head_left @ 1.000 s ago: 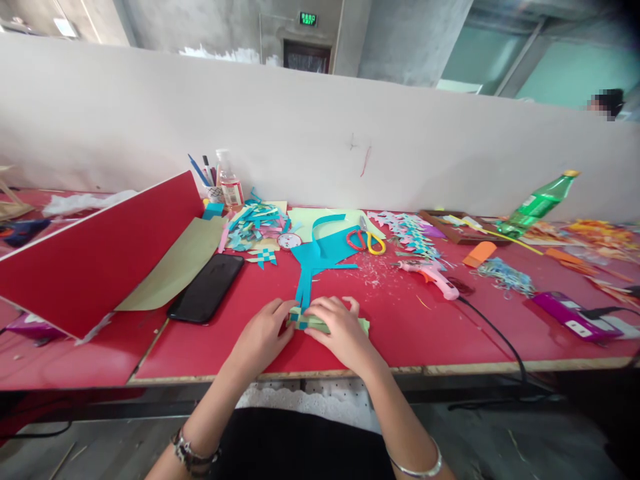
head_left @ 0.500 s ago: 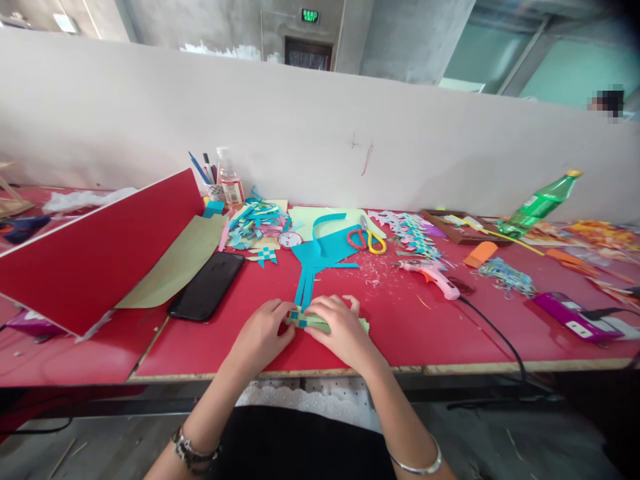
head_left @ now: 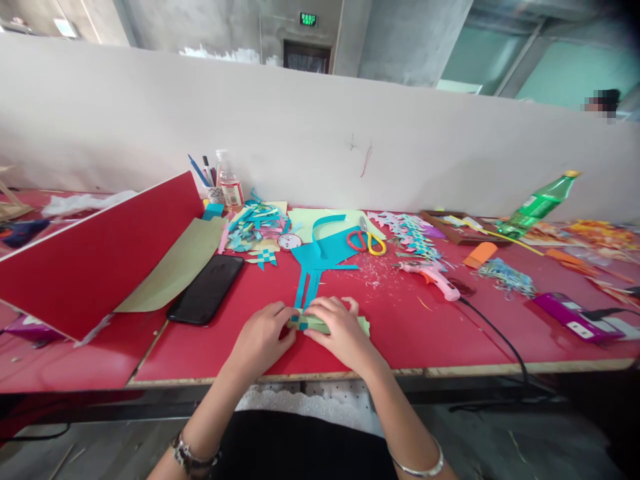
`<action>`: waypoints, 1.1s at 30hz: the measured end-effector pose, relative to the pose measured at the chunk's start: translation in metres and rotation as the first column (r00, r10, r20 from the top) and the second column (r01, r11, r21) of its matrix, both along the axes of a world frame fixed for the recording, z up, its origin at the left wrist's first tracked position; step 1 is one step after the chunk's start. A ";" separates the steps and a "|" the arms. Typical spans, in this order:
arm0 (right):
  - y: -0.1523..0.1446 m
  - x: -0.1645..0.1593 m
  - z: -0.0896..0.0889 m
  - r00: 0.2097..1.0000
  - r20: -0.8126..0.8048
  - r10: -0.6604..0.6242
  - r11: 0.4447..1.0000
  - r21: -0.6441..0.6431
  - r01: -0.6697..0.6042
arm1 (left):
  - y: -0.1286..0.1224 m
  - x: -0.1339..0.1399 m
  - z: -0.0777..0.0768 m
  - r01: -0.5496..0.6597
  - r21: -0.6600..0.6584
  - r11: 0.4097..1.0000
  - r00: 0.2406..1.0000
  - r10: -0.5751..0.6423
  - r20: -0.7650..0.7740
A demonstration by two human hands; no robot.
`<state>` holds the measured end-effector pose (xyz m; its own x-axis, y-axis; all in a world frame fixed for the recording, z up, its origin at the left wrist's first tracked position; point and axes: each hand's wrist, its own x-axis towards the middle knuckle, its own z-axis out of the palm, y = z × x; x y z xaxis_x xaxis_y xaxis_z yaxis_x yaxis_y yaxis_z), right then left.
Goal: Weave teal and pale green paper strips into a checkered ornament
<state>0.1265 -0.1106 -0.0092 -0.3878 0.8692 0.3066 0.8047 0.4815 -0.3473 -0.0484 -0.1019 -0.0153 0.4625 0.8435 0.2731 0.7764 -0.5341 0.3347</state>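
Note:
Woven paper strips (head_left: 303, 326), pale green crossed with blue, lie near the table's front edge between my hands. My left hand (head_left: 267, 335) pinches the left end with thumb and fingers. On the right part rests my right hand (head_left: 343, 331), its thumb and fingers closed on the pale green strips, which stick out past it to the right. Blue strips (head_left: 311, 288) run away from the weave toward a blue paper sheet (head_left: 333, 245). Some of the weave is hidden under my fingers.
Red-and-yellow scissors (head_left: 369, 241) lie on the blue sheet. A black phone (head_left: 206, 290) is to the left, near a slanted red board (head_left: 105, 260). On the right are a pink glue gun (head_left: 433, 277) with a cord, a purple power strip (head_left: 570, 317) and a tilted green bottle (head_left: 540, 205).
The blue strips beyond my hands now stand slightly further apart, with a wider gap between them. Both hands keep nearly the same place on the weave.

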 end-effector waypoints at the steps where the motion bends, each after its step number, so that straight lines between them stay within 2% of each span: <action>1: 0.000 0.000 0.000 1.000 -0.004 0.000 1.000 -0.001 0.000 | 0.000 0.000 0.000 0.002 0.007 1.000 1.000 -0.002 -0.005; 6: -0.001 0.000 0.001 0.999 -0.020 -0.042 0.999 0.006 0.042 | 0.001 -0.001 -0.002 -0.022 -0.009 1.000 1.000 0.022 -0.013; 14: -0.004 0.000 0.003 0.999 -0.046 -0.021 0.999 -0.025 0.019 | 0.002 -0.001 -0.001 0.018 -0.038 0.999 1.000 -0.017 0.016; 22: -0.005 0.012 0.006 0.997 -0.076 -0.007 0.997 -0.080 0.000 | -0.001 -0.002 0.004 0.159 -0.097 0.983 0.981 -0.145 0.130; 27: -0.006 0.021 0.009 0.996 -0.085 -0.031 0.992 -0.125 0.020 | -0.001 -0.002 0.005 0.215 -0.058 0.975 0.969 -0.206 0.134; 30: -0.008 0.024 0.010 0.994 -0.059 -0.093 0.990 -0.109 0.086 | -0.003 -0.002 0.005 0.215 -0.020 0.976 0.971 -0.212 0.108; 33: -0.010 0.025 0.010 0.994 -0.031 -0.102 0.990 -0.098 0.099 | -0.005 -0.001 0.007 0.191 0.027 0.981 0.976 -0.193 0.097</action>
